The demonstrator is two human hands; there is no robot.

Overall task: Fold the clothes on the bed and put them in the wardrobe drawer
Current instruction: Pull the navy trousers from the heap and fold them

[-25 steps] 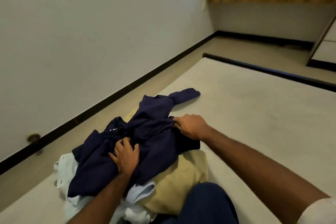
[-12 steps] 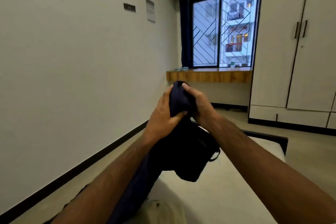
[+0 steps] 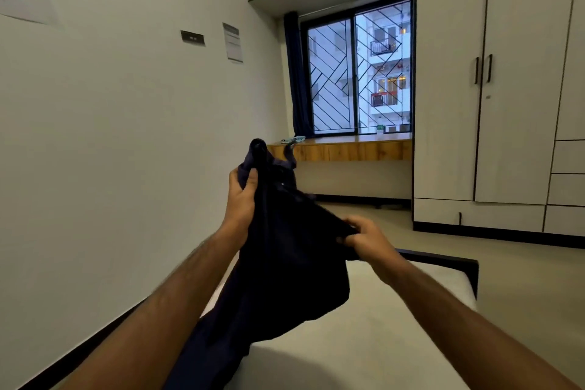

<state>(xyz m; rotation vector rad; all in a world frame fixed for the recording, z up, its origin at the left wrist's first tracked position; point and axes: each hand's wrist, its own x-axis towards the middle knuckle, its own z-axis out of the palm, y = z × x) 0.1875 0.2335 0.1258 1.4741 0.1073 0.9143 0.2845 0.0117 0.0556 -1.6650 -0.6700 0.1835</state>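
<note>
Both hands up: left hand (image 3: pixel 242 196) and right hand (image 3: pixel 364 236) have fingers clamped on the navy garment (image 3: pixel 285 263) above the bed (image 3: pixel 380 342); soft, light, floppy — best pinched along its edges.

Both bare forearms reach forward, raised. The left hand (image 3: pixel 242 196) sits higher, thumb up, fingers (image 3: pixel 235 177) curled in a firm grip. The right hand (image 3: pixel 367 236) is lower and out to the side, knuckles up, fingers pinched tight, wrist level.

Garment (image 3: pixel 285 263) held above bed (image 3: pixel 364 342): left hand (image 3: pixel 242 196) high, right hand (image 3: pixel 367 236) lower right. Wardrobe (image 3: pixel 512 104) beyond bed, right; window (image 3: pixel 357 76) left of wardrobe, ledge (image 3: pixel 348 149) beneath window.
</note>
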